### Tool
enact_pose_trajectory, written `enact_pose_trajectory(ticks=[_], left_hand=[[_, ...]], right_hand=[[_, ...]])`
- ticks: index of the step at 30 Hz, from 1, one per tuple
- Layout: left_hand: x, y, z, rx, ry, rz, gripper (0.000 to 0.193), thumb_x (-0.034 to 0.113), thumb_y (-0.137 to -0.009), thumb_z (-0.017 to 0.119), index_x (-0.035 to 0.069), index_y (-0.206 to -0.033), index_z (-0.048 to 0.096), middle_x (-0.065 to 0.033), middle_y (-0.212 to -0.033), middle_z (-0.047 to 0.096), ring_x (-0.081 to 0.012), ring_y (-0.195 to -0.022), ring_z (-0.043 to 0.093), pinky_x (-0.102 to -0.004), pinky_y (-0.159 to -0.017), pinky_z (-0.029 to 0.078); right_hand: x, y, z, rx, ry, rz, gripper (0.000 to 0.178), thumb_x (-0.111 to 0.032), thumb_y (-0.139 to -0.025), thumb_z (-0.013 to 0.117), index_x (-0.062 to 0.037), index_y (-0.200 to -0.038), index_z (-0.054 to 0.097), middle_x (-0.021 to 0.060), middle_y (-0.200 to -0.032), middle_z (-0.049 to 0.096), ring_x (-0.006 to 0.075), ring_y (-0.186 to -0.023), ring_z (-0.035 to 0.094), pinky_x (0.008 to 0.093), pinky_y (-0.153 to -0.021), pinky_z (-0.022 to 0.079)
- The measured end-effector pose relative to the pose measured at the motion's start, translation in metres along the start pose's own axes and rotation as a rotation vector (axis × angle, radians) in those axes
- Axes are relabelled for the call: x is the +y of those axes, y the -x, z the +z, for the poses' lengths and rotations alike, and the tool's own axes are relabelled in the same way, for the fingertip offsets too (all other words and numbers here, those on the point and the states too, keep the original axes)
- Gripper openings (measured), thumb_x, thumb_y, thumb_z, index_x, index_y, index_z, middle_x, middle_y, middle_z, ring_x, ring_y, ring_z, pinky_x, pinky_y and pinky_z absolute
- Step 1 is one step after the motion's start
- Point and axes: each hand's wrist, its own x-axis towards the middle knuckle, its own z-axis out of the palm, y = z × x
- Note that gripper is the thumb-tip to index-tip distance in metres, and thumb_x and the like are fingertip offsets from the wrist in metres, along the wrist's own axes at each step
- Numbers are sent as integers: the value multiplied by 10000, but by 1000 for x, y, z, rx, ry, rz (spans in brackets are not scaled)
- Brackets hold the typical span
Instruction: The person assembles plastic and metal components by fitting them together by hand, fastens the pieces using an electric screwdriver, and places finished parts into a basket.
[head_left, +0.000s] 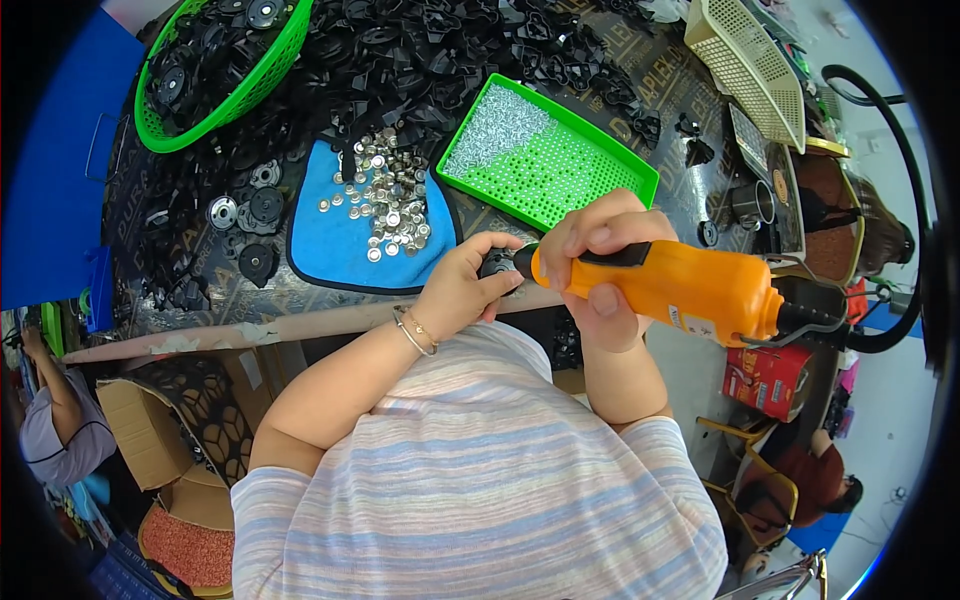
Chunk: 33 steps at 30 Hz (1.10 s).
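Observation:
My right hand (605, 245) is wrapped round an orange electric screwdriver (705, 290), which lies nearly level with its black nose toward the left. My left hand (462, 288) pinches a small dark round part (500, 262) at the table's near edge. The screwdriver's nose meets this part; fingers hide much of it, and the bit cannot be made out. Just beyond my left hand, a blue cloth (325, 250) carries many small silvery round metal pieces (395, 222). Behind my right hand lies a green perforated tray (615, 180), with small silver screws (495, 130) heaped at its left end.
Black plastic parts (420, 60) cover the table's far side. A green basket (262, 90) of them stands far left, with round dark parts (258, 262) below it. At right are a cream basket (740, 70), a metal cup (752, 203) and the screwdriver's black cable (915, 240). Other people sit nearby.

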Motion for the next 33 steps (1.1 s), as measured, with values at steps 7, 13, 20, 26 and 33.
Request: enact_pose_trajectory(ticks=[7, 13, 20, 26, 33], left_hand=[[-7, -2, -1, -7, 95, 12, 231, 58, -840, 561, 65, -1064, 506, 14, -646, 513, -41, -412, 440, -189, -365, 336], [-3, 0, -2, 2, 175, -22, 209, 106, -871, 529, 75, -1077, 525, 25, -648, 512, -40, -421, 457, -174, -358, 328], [-7, 1, -4, -23, 210, 30, 187, 134, -895, 499, 72, -1049, 584, 21, -685, 544, -36, -435, 472, -158, -352, 320], [-9, -1, 3, 56, 182, 48, 180, 133, -894, 502, 51, -1038, 573, -24, -691, 582, -53, -403, 451, -170, -329, 301], [-11, 0, 7, 66, 89, 65, 157, 125, -880, 529, 42, -1007, 572, -17, -757, 587, -55, -405, 475, -174, -324, 316]], right_hand=[[2, -1, -1, 28, -14, -16, 347, -254, -798, 632, -22, -962, 433, 110, -838, 464, 163, -530, 512, 287, -489, 445], [-1, -6, -8, 103, -125, -84, 318, -179, -770, 636, 13, -959, 466, 120, -850, 458, 164, -554, 531, 261, -486, 457], [0, -5, -11, 166, -176, -38, 344, -202, -762, 650, 5, -964, 465, 117, -847, 460, 169, -555, 531, 269, -483, 456], [-7, -4, -19, 47, -129, -70, 321, -235, -818, 541, -19, -1020, 417, 125, -909, 442, 167, -567, 506, 284, -527, 433], [-17, -1, -9, 63, -109, -3, 335, -239, -797, 614, -27, -992, 441, 111, -891, 456, 162, -584, 514, 288, -548, 447]])
